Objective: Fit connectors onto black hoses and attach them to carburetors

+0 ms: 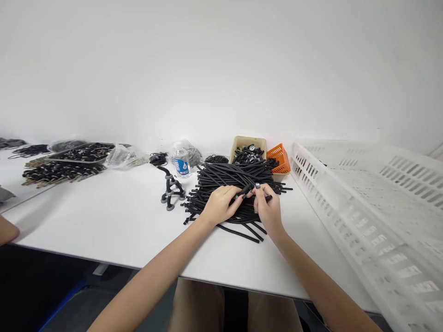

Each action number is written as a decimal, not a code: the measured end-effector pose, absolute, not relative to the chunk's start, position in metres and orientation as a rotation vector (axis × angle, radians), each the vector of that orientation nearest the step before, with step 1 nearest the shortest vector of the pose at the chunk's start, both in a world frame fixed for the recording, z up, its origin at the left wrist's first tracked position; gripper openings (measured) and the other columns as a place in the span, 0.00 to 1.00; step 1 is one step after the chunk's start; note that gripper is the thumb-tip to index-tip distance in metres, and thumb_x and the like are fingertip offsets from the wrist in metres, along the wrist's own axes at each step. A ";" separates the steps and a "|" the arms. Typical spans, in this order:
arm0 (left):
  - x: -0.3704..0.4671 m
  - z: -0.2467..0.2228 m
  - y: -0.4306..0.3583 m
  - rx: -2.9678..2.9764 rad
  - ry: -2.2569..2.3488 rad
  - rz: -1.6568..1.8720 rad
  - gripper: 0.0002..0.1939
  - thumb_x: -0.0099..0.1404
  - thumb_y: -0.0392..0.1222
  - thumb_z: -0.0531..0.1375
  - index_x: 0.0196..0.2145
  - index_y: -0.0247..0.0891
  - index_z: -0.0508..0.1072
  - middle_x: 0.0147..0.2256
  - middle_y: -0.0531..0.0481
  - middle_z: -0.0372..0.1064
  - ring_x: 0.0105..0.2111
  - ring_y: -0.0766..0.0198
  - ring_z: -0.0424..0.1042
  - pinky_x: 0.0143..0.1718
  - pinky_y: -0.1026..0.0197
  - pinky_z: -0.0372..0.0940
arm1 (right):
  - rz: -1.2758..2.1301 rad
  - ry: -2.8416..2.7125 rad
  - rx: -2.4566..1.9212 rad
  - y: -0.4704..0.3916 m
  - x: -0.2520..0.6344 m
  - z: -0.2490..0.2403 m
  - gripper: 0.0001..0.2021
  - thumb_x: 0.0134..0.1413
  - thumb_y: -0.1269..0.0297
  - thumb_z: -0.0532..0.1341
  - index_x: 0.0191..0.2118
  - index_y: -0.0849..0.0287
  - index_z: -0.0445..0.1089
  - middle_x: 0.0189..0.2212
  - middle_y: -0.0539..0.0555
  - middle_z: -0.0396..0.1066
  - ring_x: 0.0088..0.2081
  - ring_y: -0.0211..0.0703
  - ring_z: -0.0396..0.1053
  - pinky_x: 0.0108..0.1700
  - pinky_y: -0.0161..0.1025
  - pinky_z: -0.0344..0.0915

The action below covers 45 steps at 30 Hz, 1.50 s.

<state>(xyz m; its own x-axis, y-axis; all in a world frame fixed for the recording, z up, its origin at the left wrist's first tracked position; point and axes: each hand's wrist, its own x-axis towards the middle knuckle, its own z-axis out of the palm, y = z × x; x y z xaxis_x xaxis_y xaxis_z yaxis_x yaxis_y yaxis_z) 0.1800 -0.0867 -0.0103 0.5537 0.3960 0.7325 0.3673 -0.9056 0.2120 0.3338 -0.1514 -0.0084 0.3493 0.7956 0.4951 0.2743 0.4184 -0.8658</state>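
My left hand (221, 203) and my right hand (268, 207) are close together over a heap of long black tubes (228, 177). Between them is a short black tube piece (246, 189), pinched by the fingers of both hands. One dark end of a piece shows beside the right palm; the fingers hide how the parts meet. To the left of the heap stands a small branched figure (169, 189) of black tube with grey round feet.
Behind the heap are a beige bin (238, 144) of black and grey parts, an orange basket (282, 157) and a clear bottle (181, 161). A large white crate (325, 203) lines the right side. At far left are a loaded tray (86, 159) and another person's arm (7, 230).
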 end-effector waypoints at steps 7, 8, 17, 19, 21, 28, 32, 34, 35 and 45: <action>0.180 -0.011 -0.087 2.512 0.985 1.261 0.09 0.73 0.42 0.48 0.39 0.39 0.67 0.31 0.49 0.73 0.31 0.62 0.75 0.34 0.61 0.68 | 0.586 -1.474 -1.195 -0.151 0.330 -0.019 0.21 0.65 0.47 0.53 0.27 0.56 0.64 0.21 0.50 0.70 0.24 0.40 0.71 0.30 0.36 0.67; 0.179 -0.011 -0.087 2.489 0.965 1.263 0.09 0.73 0.42 0.48 0.40 0.39 0.67 0.33 0.48 0.74 0.33 0.61 0.75 0.36 0.60 0.69 | 0.550 -1.540 -1.207 -0.151 0.329 -0.020 0.20 0.65 0.49 0.53 0.27 0.56 0.64 0.23 0.50 0.71 0.26 0.40 0.72 0.32 0.36 0.67; 0.181 -0.012 -0.083 2.432 0.716 1.381 0.14 0.74 0.42 0.47 0.51 0.39 0.68 0.57 0.43 0.67 0.57 0.60 0.68 0.60 0.52 0.64 | 0.291 -1.549 -1.173 -0.151 0.326 -0.016 0.15 0.66 0.58 0.53 0.47 0.56 0.74 0.47 0.57 0.76 0.44 0.48 0.75 0.50 0.44 0.68; 0.181 -0.011 -0.083 2.408 0.746 1.428 0.14 0.74 0.42 0.48 0.50 0.40 0.69 0.54 0.44 0.70 0.55 0.60 0.69 0.59 0.53 0.65 | 0.275 -1.503 -1.176 -0.150 0.327 -0.017 0.16 0.66 0.57 0.53 0.48 0.56 0.74 0.50 0.58 0.75 0.44 0.48 0.75 0.51 0.46 0.68; 0.180 -0.010 -0.083 2.402 0.786 1.444 0.14 0.74 0.42 0.48 0.50 0.40 0.70 0.49 0.45 0.72 0.50 0.60 0.72 0.55 0.54 0.67 | 0.252 -1.465 -1.184 -0.149 0.329 -0.017 0.16 0.65 0.56 0.53 0.48 0.57 0.74 0.50 0.59 0.75 0.43 0.48 0.75 0.52 0.47 0.68; 0.180 -0.012 -0.083 2.546 0.814 1.411 0.11 0.72 0.44 0.53 0.46 0.40 0.73 0.43 0.45 0.74 0.45 0.58 0.73 0.49 0.52 0.67 | 0.287 -1.402 -1.205 -0.147 0.336 -0.013 0.17 0.66 0.53 0.52 0.42 0.58 0.74 0.37 0.57 0.78 0.38 0.46 0.75 0.44 0.43 0.70; 0.181 -0.013 -0.084 2.590 0.791 1.426 0.11 0.71 0.45 0.55 0.44 0.40 0.75 0.41 0.45 0.75 0.43 0.59 0.73 0.46 0.53 0.66 | 0.366 -1.350 -1.215 -0.149 0.335 -0.010 0.19 0.65 0.50 0.53 0.32 0.57 0.71 0.26 0.52 0.74 0.25 0.40 0.70 0.33 0.37 0.66; 0.181 -0.012 -0.085 2.580 0.829 1.476 0.11 0.71 0.46 0.55 0.43 0.40 0.74 0.40 0.46 0.75 0.41 0.59 0.73 0.44 0.55 0.66 | 0.445 -1.291 -1.217 -0.150 0.335 -0.009 0.20 0.64 0.48 0.54 0.29 0.57 0.69 0.18 0.48 0.67 0.20 0.37 0.63 0.27 0.35 0.61; 0.180 -0.012 -0.085 2.576 0.857 1.494 0.11 0.71 0.46 0.55 0.42 0.40 0.74 0.39 0.46 0.75 0.40 0.59 0.73 0.43 0.55 0.66 | 0.483 -1.259 -1.214 -0.149 0.334 -0.009 0.20 0.63 0.48 0.55 0.28 0.57 0.68 0.15 0.46 0.63 0.18 0.35 0.59 0.24 0.34 0.58; 0.180 -0.013 -0.089 2.391 0.835 1.559 0.15 0.73 0.38 0.49 0.56 0.39 0.62 0.39 0.48 0.77 0.39 0.62 0.75 0.48 0.55 0.66 | 0.847 -1.151 -0.897 -0.141 0.334 -0.010 0.09 0.53 0.59 0.57 0.39 0.55 0.66 0.25 0.46 0.61 0.26 0.36 0.61 0.27 0.34 0.60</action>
<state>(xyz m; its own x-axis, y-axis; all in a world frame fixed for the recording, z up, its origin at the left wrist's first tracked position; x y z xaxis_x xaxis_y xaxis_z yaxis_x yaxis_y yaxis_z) 0.1799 -0.0893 -0.0125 0.2980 0.5358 0.7900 0.3607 -0.8294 0.4265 0.3336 -0.1413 -0.0103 0.1995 0.9033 0.3798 -0.0937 0.4034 -0.9102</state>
